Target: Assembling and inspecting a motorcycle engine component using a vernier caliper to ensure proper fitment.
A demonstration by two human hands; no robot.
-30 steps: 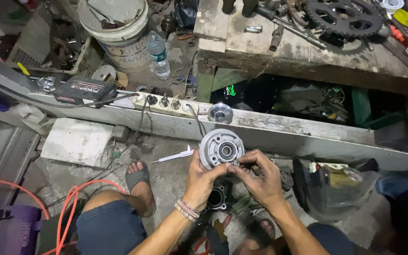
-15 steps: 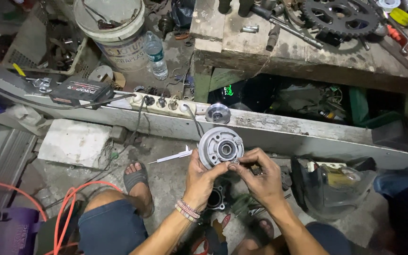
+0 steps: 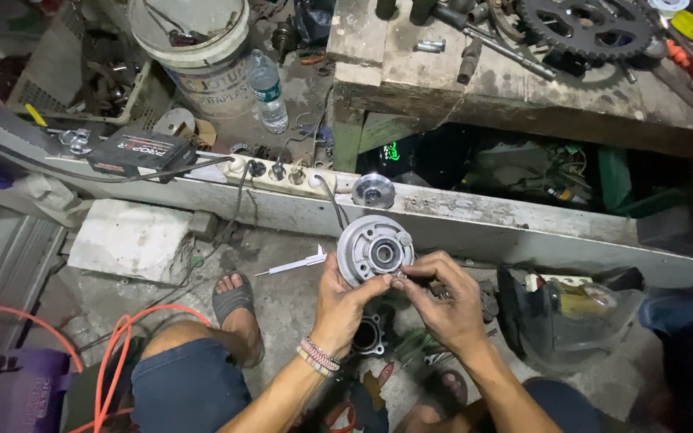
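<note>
I see the left hand clamped on the lower edge of a round grey metal hub, holding it face-up just below the long pale beam. The right hand has its fingertips pinched together on something too small to tell, touching the hub's lower right rim. A white caliper lies on the floor just left of the hub, and a small round metal cap sits on the beam just above it.

Bucket, water bottle, sprocket
</note>
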